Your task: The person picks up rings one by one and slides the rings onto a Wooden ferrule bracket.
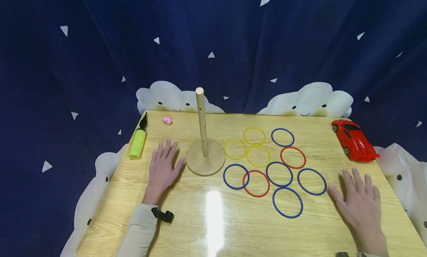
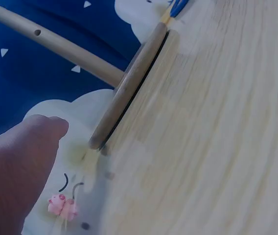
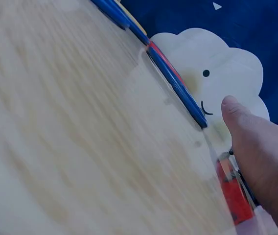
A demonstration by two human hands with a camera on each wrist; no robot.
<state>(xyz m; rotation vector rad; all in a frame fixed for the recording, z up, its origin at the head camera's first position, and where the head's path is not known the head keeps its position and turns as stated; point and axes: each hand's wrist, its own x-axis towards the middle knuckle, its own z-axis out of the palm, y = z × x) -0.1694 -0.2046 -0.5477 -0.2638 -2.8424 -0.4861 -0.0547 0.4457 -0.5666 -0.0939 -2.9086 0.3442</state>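
Observation:
My left hand [image 1: 164, 168] lies on the table with its fingers spread, just left of the round base of a wooden peg stand [image 1: 213, 164]. In the left wrist view its thumb [image 2: 36, 142] points toward that base, apart from it. On the right, my right hand [image 1: 360, 201] rests on the table, fingers extended and holding nothing. Its thumb is close to a blue ring [image 1: 326, 183]. Between the hands lie several rings in blue, red and yellow, among them a red ring [image 1: 268, 186] overlapping another blue ring [image 1: 224, 177]. No ring is on the peg.
A yellow-green pump [image 1: 137, 144] with a black tip lies at the left edge. Behind the left hand sits a small pink pig [image 1: 167, 120]. At the back right stands a red toy car [image 1: 357, 140]. A dark blue curtain [image 1: 233, 34] hangs behind the wooden table [image 1: 253, 231].

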